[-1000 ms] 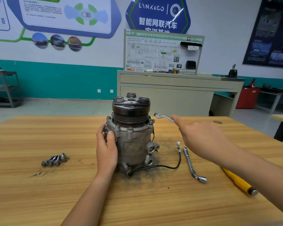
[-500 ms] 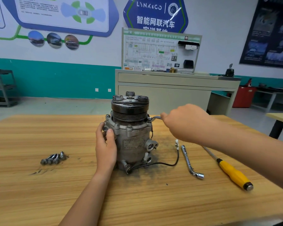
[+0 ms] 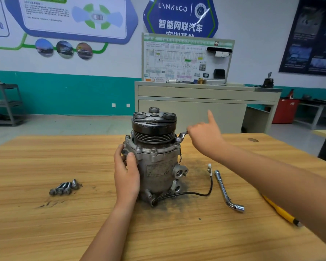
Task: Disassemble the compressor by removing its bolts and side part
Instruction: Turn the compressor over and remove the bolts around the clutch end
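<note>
The grey compressor (image 3: 156,166) stands upright on the wooden table (image 3: 64,223), its black pulley on top. My left hand (image 3: 126,174) grips its left side below the flange. My right hand (image 3: 205,136) holds a small offset wrench (image 3: 182,137) whose head sits on a bolt at the flange's right corner; one finger of that hand points up. Several removed bolts (image 3: 64,187) lie together on the table to the left. More bolts remain along the flange front.
An L-shaped socket wrench (image 3: 226,189) lies right of the compressor, beside its black wire with a white plug (image 3: 209,168). A yellow-handled screwdriver (image 3: 282,213) lies partly under my right forearm. Dark grime surrounds the compressor base. A cabinet stands behind the table.
My right hand brought the small wrench from mid-air onto the flange's right corner bolt and has turned there, one finger now raised. My left hand kept its grip.
</note>
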